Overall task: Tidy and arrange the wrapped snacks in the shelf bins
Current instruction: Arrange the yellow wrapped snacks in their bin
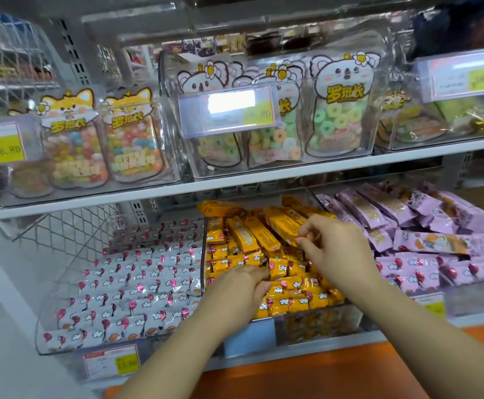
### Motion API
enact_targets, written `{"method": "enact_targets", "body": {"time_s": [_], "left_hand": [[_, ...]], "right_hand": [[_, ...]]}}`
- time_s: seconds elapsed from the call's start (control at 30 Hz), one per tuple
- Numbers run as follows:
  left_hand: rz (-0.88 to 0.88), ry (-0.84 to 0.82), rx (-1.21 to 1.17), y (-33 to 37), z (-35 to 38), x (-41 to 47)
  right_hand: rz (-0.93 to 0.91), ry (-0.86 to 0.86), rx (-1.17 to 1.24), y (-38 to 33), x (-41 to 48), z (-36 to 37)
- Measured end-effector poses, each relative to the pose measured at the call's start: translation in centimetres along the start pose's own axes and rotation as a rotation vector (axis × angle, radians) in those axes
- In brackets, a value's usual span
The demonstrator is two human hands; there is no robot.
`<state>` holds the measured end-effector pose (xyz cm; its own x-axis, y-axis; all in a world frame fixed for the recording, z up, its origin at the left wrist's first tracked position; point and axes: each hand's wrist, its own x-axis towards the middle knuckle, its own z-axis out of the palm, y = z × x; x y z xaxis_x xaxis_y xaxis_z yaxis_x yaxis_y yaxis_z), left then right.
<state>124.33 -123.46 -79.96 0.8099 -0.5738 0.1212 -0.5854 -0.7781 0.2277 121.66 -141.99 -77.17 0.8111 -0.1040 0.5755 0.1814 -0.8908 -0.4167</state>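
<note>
The middle clear bin (pixel 315 315) on the lower shelf holds yellow wrapped snacks (pixel 289 280), some in rows at the front and several long ones lying loose at the back. My right hand (pixel 338 246) pinches one loose long yellow snack (pixel 281 226) at its near end. My left hand (pixel 238 286) lies palm down on the front rows, its fingertips tucked among the yellow packs. To the left a bin of white wrapped snacks (pixel 125 292) sits in neat rows. To the right a bin of purple wrapped snacks (pixel 425 234) is piled unevenly.
The upper shelf (pixel 264 175) hangs low over the bins, carrying clear boxes of candy pouches (pixel 335 110) with price tags (pixel 229 110). A wire mesh divider (pixel 71 228) stands at the left. An orange ledge (pixel 321 375) runs below the shelf front.
</note>
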Motion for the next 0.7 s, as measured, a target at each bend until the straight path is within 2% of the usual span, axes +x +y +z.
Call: {"method": "enact_targets", "body": {"time_s": [0.07,0.13,0.23,0.3,0.37,0.43,0.5,0.7], "left_hand": [[-0.058,0.138,-0.173,0.6,-0.8,-0.2],[-0.151,0.253,-0.377,1.4,-1.7,-0.3],[-0.245,0.2,-1.016,2.2,-2.5,-0.2],[-0.314,0.129,-1.307,2.6,-2.9,-0.3],[-0.368,0.147,-1.489,2.9,-3.0,-0.4],[-0.41,0.223,-1.605,2.6,-3.2,-0.4],[-0.434,0.281,-1.641,2.1,-3.5,-0.4],[-0.489,0.232,-1.727,2.3,-3.3,0.0]], "right_hand": [[-0.052,0.05,0.054,-0.3,-0.4,-0.7],[-0.185,0.083,0.091,-0.8,-1.1,-1.1],[-0.396,0.055,0.113,-1.4,-2.4,-0.9],[-0.447,-0.004,0.166,-1.6,-2.9,-0.8],[-0.368,-0.031,0.284,-1.8,-3.0,-1.0],[-0.212,-0.044,0.419,-2.2,-2.9,-1.7],[-0.037,-0.064,0.566,-2.6,-2.7,-2.5],[0.318,-0.033,0.92,-2.2,-1.8,-2.8]]}}
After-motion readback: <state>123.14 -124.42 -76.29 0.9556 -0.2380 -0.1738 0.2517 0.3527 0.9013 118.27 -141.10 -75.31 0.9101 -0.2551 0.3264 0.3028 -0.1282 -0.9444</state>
